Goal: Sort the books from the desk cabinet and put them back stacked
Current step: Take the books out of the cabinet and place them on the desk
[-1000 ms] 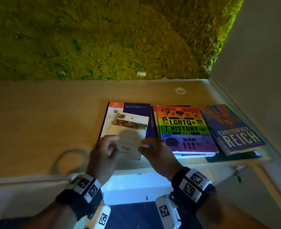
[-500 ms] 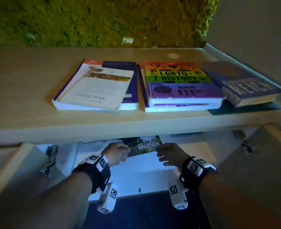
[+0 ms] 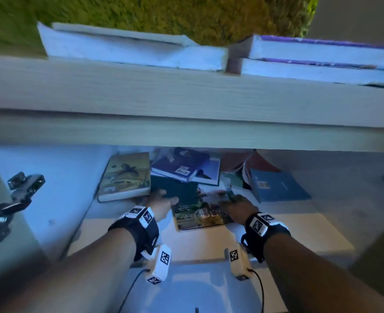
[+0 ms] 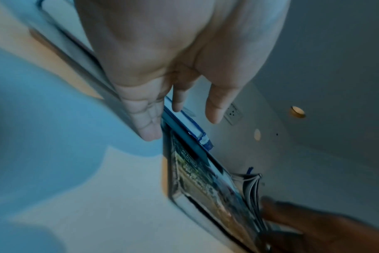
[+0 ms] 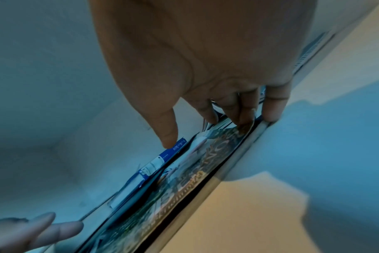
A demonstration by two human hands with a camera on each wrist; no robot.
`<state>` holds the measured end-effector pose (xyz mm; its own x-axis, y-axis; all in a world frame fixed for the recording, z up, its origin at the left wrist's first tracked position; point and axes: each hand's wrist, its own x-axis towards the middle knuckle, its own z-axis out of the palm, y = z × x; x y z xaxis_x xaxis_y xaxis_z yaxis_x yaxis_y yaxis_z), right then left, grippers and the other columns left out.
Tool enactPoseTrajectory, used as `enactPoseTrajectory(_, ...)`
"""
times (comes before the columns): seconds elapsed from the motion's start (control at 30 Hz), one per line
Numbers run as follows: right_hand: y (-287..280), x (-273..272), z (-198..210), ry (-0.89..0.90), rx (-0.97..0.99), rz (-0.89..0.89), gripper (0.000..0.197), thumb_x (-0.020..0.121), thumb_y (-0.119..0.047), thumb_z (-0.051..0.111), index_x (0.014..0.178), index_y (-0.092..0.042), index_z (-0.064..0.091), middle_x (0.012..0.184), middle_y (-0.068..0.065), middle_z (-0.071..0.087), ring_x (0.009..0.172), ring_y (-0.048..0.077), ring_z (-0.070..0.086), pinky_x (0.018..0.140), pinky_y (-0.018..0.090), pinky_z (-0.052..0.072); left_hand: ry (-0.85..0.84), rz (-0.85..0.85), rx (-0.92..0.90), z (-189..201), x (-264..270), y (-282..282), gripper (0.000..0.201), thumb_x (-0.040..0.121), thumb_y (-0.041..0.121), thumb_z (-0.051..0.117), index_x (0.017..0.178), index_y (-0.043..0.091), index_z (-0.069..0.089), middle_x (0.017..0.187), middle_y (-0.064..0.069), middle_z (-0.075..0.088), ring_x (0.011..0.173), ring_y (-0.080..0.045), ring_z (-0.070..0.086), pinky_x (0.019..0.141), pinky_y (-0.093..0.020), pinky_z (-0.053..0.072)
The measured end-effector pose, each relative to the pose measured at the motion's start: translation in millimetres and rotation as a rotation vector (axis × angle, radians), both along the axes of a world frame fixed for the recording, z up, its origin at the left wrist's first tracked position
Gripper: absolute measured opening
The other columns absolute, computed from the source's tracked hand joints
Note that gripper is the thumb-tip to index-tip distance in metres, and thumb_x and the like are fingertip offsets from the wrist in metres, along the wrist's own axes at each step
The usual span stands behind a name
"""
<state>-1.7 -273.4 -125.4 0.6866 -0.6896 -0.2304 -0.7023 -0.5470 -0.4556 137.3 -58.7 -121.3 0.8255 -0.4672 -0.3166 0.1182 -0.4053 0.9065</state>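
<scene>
Inside the desk cabinet lies a jumble of several books. A picture-cover book [image 3: 197,219] [image 4: 201,179] [image 5: 184,184] sits nearest the front. My left hand [image 3: 164,199] [image 4: 182,127] reaches to the front edge of a dark green book [image 3: 175,186], thumb on top and fingers spread, not closed. My right hand [image 3: 234,201] [image 5: 220,131] rests its fingertips on the far right corner of the picture-cover book, with the thumb held apart. An olive book with a bird [image 3: 125,175] lies left of them and a navy book [image 3: 182,163] behind.
A blue book [image 3: 276,186] and a reddish one [image 3: 238,161] lie at the cabinet's right. The desk top's [image 3: 186,98] thick edge overhangs the opening and carries two stacks of books [image 3: 130,50] [image 3: 322,62]. An open door's hinge [image 3: 17,190] juts out at the left.
Both hands left the booklet on the desk top and dropped into the cabinet. My head has lowered, so the cabinet's books now show. Both hands now touch books there.
</scene>
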Motion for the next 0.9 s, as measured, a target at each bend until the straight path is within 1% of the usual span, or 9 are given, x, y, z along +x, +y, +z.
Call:
enactPoseTrajectory(0.1, 3, -1, 13, 0.052, -0.081, -0.040, 0.064, 0.095, -0.064, 0.047, 0.138, -0.016, 0.056, 0.144, 0.015, 0.057, 0.132, 0.035, 0.054, 0.109, 0.042, 0.041, 0.134, 0.013, -0.088, 10, -7, -9, 0.066, 0.086, 0.022, 0.072, 0.141, 0.020, 0.036, 0.088, -0.007, 0.055, 0.062, -0.018, 0.052, 0.059, -0.033, 0.053)
enactPoseTrajectory(0.17, 2, 1, 15, 0.064, -0.098, -0.032, 0.061, 0.102, -0.058, 0.043, 0.144, -0.015, 0.048, 0.148, 0.016, 0.051, 0.137, 0.036, 0.046, 0.112, 0.043, 0.037, 0.139, 0.007, -0.056, 16, -15, -16, 0.032, 0.090, 0.020, 0.068, 0.107, 0.026, 0.042, 0.092, -0.011, 0.052, 0.077, -0.024, 0.052, 0.069, -0.033, 0.052)
enactPoseTrajectory(0.23, -5, 4, 10, 0.061, -0.097, -0.057, 0.061, 0.103, -0.058, 0.042, 0.143, -0.013, 0.048, 0.148, 0.016, 0.050, 0.136, 0.036, 0.045, 0.112, 0.044, 0.038, 0.133, 0.043, -0.052, 16, -18, -22, 0.031, 0.098, 0.017, 0.059, 0.083, 0.026, 0.034, 0.083, -0.007, 0.045, 0.074, -0.023, 0.050, 0.068, -0.031, 0.049)
enactPoseTrajectory(0.33, -20, 7, 3, 0.048, -0.008, -0.021, 0.056, 0.106, -0.051, 0.045, 0.135, -0.005, 0.060, 0.138, 0.022, 0.061, 0.125, 0.036, 0.059, 0.101, 0.039, 0.048, -0.176, 0.122, 0.063, 11, -18, -26, 0.020, 0.094, 0.025, 0.065, 0.087, 0.023, 0.046, 0.082, -0.006, 0.054, 0.081, -0.023, 0.055, 0.077, -0.034, 0.054)
enactPoseTrajectory(0.43, -24, 5, 5, -0.017, 0.128, 0.014, 0.063, 0.101, -0.056, 0.053, 0.121, 0.002, 0.069, 0.116, 0.021, 0.068, 0.108, 0.034, 0.067, 0.079, 0.033, 0.044, -0.408, 0.130, 0.206, 5, -18, -24, 0.010, 0.095, 0.025, 0.063, 0.091, 0.018, 0.056, 0.085, -0.005, 0.059, 0.067, -0.017, 0.051, 0.050, -0.016, 0.035)
enactPoseTrajectory(0.53, -34, 0, 2, -0.021, 0.174, 0.016, 0.066, 0.095, -0.065, 0.057, 0.117, -0.005, 0.072, 0.121, 0.021, 0.071, 0.110, 0.033, 0.068, 0.076, 0.029, 0.043, -0.365, 0.171, 0.134, -1, -19, -22, 0.014, 0.093, 0.017, 0.066, 0.099, 0.013, 0.054, 0.100, -0.008, 0.062, 0.080, -0.022, 0.058, 0.059, -0.020, 0.040)
enactPoseTrajectory(0.63, -48, -17, 13, -0.051, 0.196, -0.018, 0.050, 0.092, -0.066, 0.062, 0.085, -0.017, 0.070, 0.096, 0.010, 0.072, 0.078, 0.019, 0.064, 0.055, 0.025, 0.039, -0.197, 0.077, 0.101, -17, -27, -20, 0.020, 0.088, 0.022, 0.071, 0.097, 0.026, 0.054, 0.102, -0.016, 0.066, 0.083, -0.030, 0.062, 0.070, -0.035, 0.048)
enactPoseTrajectory(0.77, -67, -29, 25, 0.020, 0.157, -0.004, 0.055, 0.101, -0.058, 0.053, 0.125, -0.010, 0.067, 0.118, 0.019, 0.066, 0.097, 0.028, 0.065, 0.063, 0.024, 0.041, 0.115, -0.147, 0.030, -15, -52, -21, 0.027, 0.095, 0.015, 0.062, 0.116, 0.020, 0.045, 0.093, -0.022, 0.064, 0.061, -0.027, 0.063, 0.062, -0.039, 0.057)
enactPoseTrajectory(0.9, -69, -18, 28, 0.004, -0.002, 0.035, 0.050, 0.099, -0.055, 0.056, 0.125, -0.014, 0.066, 0.123, 0.018, 0.068, 0.111, 0.033, 0.066, 0.082, 0.029, 0.050, -0.007, -0.332, 0.192, 11, -41, -28, 0.023, 0.096, 0.034, 0.062, 0.108, 0.016, 0.053, 0.080, -0.018, 0.072, 0.061, -0.027, 0.066, 0.057, -0.030, 0.051)
